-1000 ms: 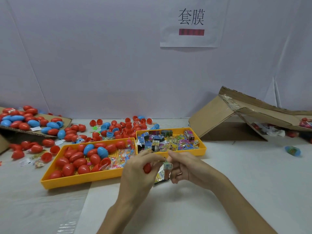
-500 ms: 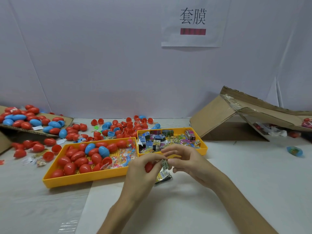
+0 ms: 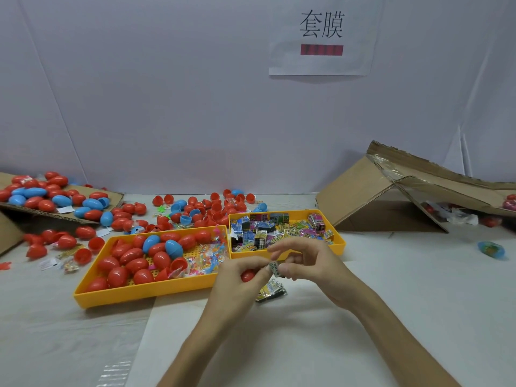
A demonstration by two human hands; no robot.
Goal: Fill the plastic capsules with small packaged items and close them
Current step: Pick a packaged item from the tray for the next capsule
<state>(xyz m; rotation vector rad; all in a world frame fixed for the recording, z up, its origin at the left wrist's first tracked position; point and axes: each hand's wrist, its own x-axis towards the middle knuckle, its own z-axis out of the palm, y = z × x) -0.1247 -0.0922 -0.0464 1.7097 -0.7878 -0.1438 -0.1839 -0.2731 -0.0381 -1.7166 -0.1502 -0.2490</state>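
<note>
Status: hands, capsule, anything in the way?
Left hand grips red capsule. Right hand pinches packet beside it. Spare packet lies beneath the hands.

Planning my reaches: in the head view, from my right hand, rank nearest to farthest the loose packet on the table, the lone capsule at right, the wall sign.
1. loose packet, just beneath the right hand
2. lone capsule, far off right
3. wall sign, high behind
</note>
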